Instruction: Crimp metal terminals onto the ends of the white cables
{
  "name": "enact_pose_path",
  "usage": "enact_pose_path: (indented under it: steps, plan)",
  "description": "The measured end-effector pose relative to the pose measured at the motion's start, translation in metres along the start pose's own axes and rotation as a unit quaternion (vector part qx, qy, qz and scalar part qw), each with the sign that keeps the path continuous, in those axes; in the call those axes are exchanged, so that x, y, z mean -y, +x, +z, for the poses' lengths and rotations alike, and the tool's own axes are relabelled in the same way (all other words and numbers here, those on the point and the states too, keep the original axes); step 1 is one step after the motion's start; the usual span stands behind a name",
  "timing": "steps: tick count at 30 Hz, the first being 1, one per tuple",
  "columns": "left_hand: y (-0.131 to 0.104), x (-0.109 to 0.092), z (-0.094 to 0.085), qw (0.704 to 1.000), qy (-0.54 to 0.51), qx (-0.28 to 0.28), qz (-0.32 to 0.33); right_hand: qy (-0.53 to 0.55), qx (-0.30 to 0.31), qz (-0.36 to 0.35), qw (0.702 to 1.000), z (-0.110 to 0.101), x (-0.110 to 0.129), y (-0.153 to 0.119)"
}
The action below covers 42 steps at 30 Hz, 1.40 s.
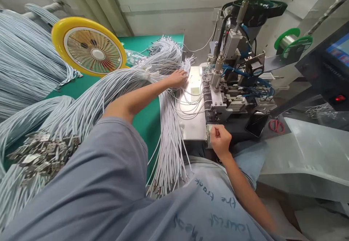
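Observation:
My left hand (177, 79) reaches across to the bundle of white cables (141, 74), its fingers bent over the cables near their loose ends. My fingertips are partly hidden there. My right hand (220, 139) is closed in a fist, with nothing seen sticking out of it. It rests by a pale padded block (209, 136) at the machine's front corner. Several thin cables curve over the lit metal plate (191, 126) into the side of the machine (218, 99). Below my left hand, more white cables (170, 142) hang down toward my lap.
A yellow round fan (88, 46) stands on the green table (148, 139). Cables with metal connectors (46, 155) lie at left. On the right are a green wire spool (292, 42), a dark phone (256, 123), red-handled scissors (276, 126), a control screen (336, 53) and a pale tray (308, 150).

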State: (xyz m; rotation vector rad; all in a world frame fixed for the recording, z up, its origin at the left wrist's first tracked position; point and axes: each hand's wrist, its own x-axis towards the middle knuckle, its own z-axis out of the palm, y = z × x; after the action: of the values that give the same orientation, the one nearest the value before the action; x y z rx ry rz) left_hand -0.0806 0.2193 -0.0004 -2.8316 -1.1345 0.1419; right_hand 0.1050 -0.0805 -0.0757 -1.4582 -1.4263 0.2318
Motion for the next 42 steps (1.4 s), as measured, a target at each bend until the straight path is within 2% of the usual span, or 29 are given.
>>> enact_pose_path:
  steps: [2,3,5,7,8,10,11,12,15,17,19,22,26,28,29,30,31,32,34,36,39,42]
  plan:
    - [-0.021,-0.014,-0.004,1.000,-0.018,-0.008,0.008,0.054,0.096,0.086,0.990,-0.001,0.007,-0.020]
    - [-0.036,-0.022,-0.006,1.000,-0.026,-0.011,0.010,0.092,0.167,0.136,0.972,0.001,0.011,-0.031]
    - [-0.073,-0.039,-0.010,0.997,-0.053,-0.055,-0.008,0.189,0.317,0.220,0.903,0.009,0.017,-0.050]
    - [-0.118,-0.058,-0.013,0.988,-0.068,-0.078,-0.115,0.273,0.411,0.266,0.828,0.021,0.020,-0.062]
    - [-0.141,-0.068,-0.014,0.977,-0.072,-0.048,-0.193,0.295,0.430,0.274,0.808,0.027,0.020,-0.064]
    - [-0.185,-0.088,-0.016,0.939,-0.098,0.088,-0.317,0.301,0.437,0.275,0.802,0.035,0.020,-0.065]
    - [-0.205,-0.099,-0.016,0.919,-0.129,0.149,-0.341,0.296,0.434,0.276,0.805,0.036,0.020,-0.063]
    - [-0.223,-0.111,-0.016,0.909,-0.150,0.180,-0.345,0.289,0.433,0.277,0.808,0.035,0.020,-0.060]
    - [-0.257,-0.150,-0.014,0.894,-0.212,0.216,-0.331,0.240,0.430,0.250,0.834,0.018,0.023,-0.046]
    - [-0.265,-0.175,-0.014,0.895,-0.229,0.191,-0.331,0.177,0.433,0.195,0.862,0.001,0.025,-0.032]
    - [-0.265,-0.192,-0.013,0.902,-0.207,0.174,-0.337,0.116,0.440,0.137,0.880,-0.018,0.026,-0.018]
    - [-0.262,-0.201,-0.015,0.906,-0.174,0.183,-0.341,0.055,0.430,0.092,0.897,-0.044,0.021,0.002]
    - [-0.256,-0.194,-0.027,0.908,-0.149,0.210,-0.331,0.053,0.365,0.116,0.922,-0.065,0.009,0.019]
    - [-0.240,-0.189,-0.035,0.923,-0.116,0.192,-0.312,0.085,0.319,0.146,0.933,-0.068,0.005,0.026]
    - [-0.227,-0.188,-0.038,0.945,-0.088,0.144,-0.280,0.106,0.290,0.160,0.938,-0.068,0.005,0.028]
    - [-0.211,-0.187,-0.038,0.968,-0.076,0.065,-0.231,0.129,0.258,0.173,0.942,-0.067,0.006,0.030]
    - [-0.193,-0.187,-0.038,0.982,-0.088,-0.024,-0.165,0.152,0.224,0.185,0.945,-0.065,0.008,0.032]
    - [-0.173,-0.189,-0.035,0.984,-0.117,-0.102,-0.088,0.174,0.188,0.196,0.946,-0.063,0.010,0.033]
    - [-0.135,-0.196,-0.026,0.956,-0.188,-0.220,0.043,0.217,0.122,0.217,0.944,-0.059,0.016,0.032]
    - [-0.107,-0.204,-0.016,0.914,-0.272,-0.266,0.145,0.260,0.071,0.236,0.934,-0.055,0.021,0.029]
    - [-0.089,-0.206,-0.004,0.857,-0.375,-0.277,0.221,0.320,0.017,0.261,0.911,-0.048,0.028,0.024]
    - [-0.089,-0.200,0.003,0.834,-0.429,-0.263,0.228,0.355,-0.010,0.278,0.893,-0.043,0.033,0.022]
